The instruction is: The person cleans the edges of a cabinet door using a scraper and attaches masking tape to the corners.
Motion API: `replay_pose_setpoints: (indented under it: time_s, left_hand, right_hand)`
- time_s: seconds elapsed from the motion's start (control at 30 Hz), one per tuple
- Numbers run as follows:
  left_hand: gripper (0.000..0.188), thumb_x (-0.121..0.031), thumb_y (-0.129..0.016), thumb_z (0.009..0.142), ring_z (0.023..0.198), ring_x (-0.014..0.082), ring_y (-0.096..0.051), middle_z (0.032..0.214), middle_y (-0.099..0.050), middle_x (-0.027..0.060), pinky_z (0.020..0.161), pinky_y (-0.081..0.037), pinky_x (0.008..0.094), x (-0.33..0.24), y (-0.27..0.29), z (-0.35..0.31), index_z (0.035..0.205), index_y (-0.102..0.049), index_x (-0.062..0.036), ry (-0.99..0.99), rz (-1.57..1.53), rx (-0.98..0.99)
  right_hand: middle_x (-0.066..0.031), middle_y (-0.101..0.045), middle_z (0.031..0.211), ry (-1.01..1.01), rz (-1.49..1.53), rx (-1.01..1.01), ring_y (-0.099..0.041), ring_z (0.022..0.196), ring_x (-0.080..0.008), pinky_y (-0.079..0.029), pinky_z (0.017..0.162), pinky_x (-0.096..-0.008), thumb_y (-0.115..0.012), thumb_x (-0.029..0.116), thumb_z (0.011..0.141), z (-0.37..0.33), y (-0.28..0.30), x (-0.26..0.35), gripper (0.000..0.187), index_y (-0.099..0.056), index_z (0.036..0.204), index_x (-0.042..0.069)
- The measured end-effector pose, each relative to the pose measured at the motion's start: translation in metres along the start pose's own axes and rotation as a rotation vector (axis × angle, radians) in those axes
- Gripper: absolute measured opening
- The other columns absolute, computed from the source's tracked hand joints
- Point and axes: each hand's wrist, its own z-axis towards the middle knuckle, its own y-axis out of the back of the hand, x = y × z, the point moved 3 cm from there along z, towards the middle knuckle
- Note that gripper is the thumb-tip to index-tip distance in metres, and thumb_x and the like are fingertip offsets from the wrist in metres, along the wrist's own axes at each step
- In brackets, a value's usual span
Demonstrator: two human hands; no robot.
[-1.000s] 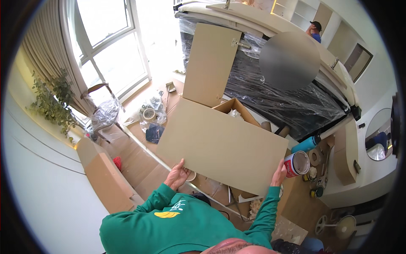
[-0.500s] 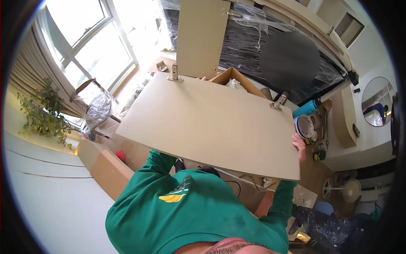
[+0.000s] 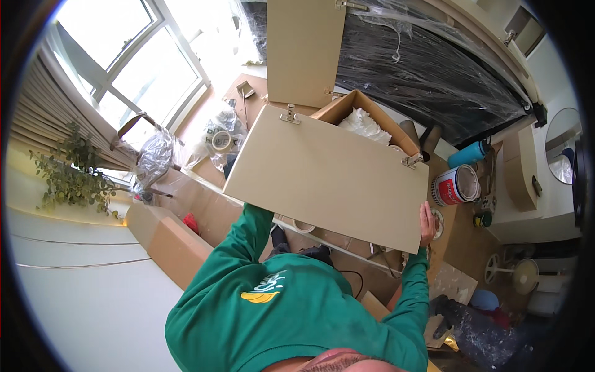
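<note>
A beige cabinet door point(image 3: 328, 180) lies across my front, tilted, with one metal hinge point(image 3: 289, 114) near its far left corner and another hinge point(image 3: 411, 161) near its far right corner. My right hand point(image 3: 427, 223) grips the door's right edge, fingers pointing upward along it. The left forearm, in a green sleeve point(image 3: 251, 232), reaches beneath the near left edge; my left hand itself is hidden by the door. Just beyond the door stands an open cardboard box point(image 3: 334, 110) with crumpled white plastic point(image 3: 362, 126) in it.
A second beige door point(image 3: 304, 56) stands upright behind. On the right are a paint tin point(image 3: 455, 185) and a blue bottle point(image 3: 469, 153). A plastic-wrapped chair point(image 3: 153, 161) and a long cardboard box point(image 3: 167, 239) stand left. A tape roll point(image 3: 221, 141) lies near the window.
The cabinet door has moved lower and away from me, looking smaller and uncovering more of the box and paint tin. The dark disc seen earlier against the plastic sheeting no longer shows.
</note>
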Motion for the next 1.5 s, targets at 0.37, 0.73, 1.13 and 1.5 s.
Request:
replay_pose_setpoints:
  time_s: [0.37, 0.73, 1.13, 1.5]
  left_hand:
    - [0.059, -0.043, -0.038, 0.108, 0.133, 0.0324, -0.054, 0.140, -0.059, 0.0215, 0.118, -0.038, 0.0469, -0.033, 0.021, -0.148, 0.136, -0.054, 0.0062, -0.113, -0.087, -0.277]
    - [0.042, -0.034, -0.060, 0.103, 0.103, 0.0176, -0.070, 0.113, -0.072, 0.0124, 0.094, -0.056, 0.0327, -0.031, -0.026, -0.164, 0.122, -0.062, 0.0039, -0.213, 0.917, -0.477]
    - [0.035, -0.030, -0.066, 0.101, 0.098, 0.0174, -0.072, 0.110, -0.072, 0.0084, 0.087, -0.058, 0.0301, -0.047, -0.011, -0.088, 0.114, -0.066, 0.0026, 0.050, 1.052, -0.459]
    - [0.043, -0.038, -0.064, 0.101, 0.106, 0.0181, -0.070, 0.118, -0.073, 0.0112, 0.094, -0.053, 0.0323, -0.086, 0.019, -0.121, 0.127, -0.064, -0.0027, 0.391, 1.307, -0.417]
  right_hand:
    - [-0.0208, -0.066, 0.124, -0.131, -0.033, 0.068, -0.064, 0.112, -0.0389, -0.053, 0.097, -0.0457, -0.064, 0.026, 0.094, -0.024, -0.023, -0.004, 0.050, -0.061, 0.136, -0.002]
    - [-0.0108, -0.064, 0.133, -1.265, 0.812, 0.187, -0.064, 0.114, -0.0202, -0.052, 0.094, -0.0342, -0.057, 0.038, 0.105, -0.089, -0.016, -0.103, 0.050, -0.060, 0.133, -0.003]
    - [-0.0128, -0.066, 0.125, -1.070, 0.393, 0.281, -0.065, 0.105, -0.0239, -0.051, 0.095, -0.0363, -0.067, 0.033, 0.100, -0.051, 0.001, -0.031, 0.046, -0.064, 0.127, -0.004]
    - [-0.0131, -0.069, 0.100, -0.156, 0.603, 0.738, -0.063, 0.101, -0.0336, -0.051, 0.090, -0.0429, -0.077, 0.024, 0.087, -0.035, -0.090, 0.319, 0.028, -0.072, 0.106, 0.004]
